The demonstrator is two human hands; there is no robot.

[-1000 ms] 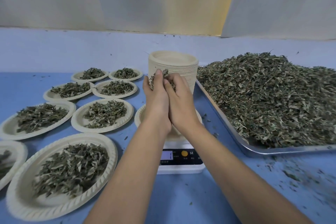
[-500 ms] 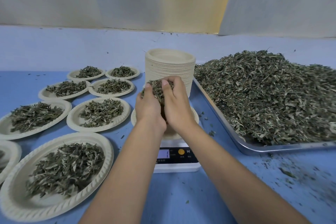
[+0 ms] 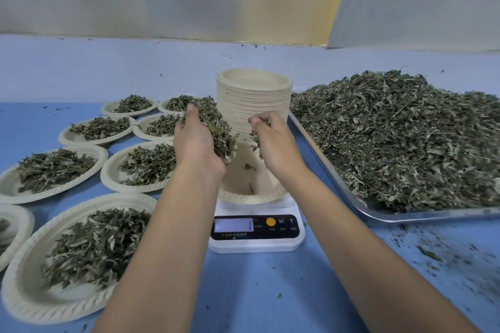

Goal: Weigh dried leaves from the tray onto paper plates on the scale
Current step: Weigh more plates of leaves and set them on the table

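A white digital scale [image 3: 257,240] sits at the centre of the blue table, and a paper plate [image 3: 243,194] rests on it with only a few leaf bits inside. Above that plate, my left hand [image 3: 197,143] holds a clump of dried leaves [image 3: 216,124] against its palm. My right hand [image 3: 273,140] is a little to the right, fingers curled round a smaller tuft, with bits dropping from it. A metal tray [image 3: 359,208] heaped with dried leaves [image 3: 400,138] lies to the right.
A tall stack of paper plates [image 3: 254,100] stands just behind the scale. Several filled plates [image 3: 89,251] cover the table's left side. Loose leaf crumbs [image 3: 433,254] litter the blue surface at the right. A pale wall runs along the back.
My hands were pressed together around one clump over the plate. They have parted: the left keeps most of the leaves, the right moved right with a small tuft, and bits have fallen on the plate.
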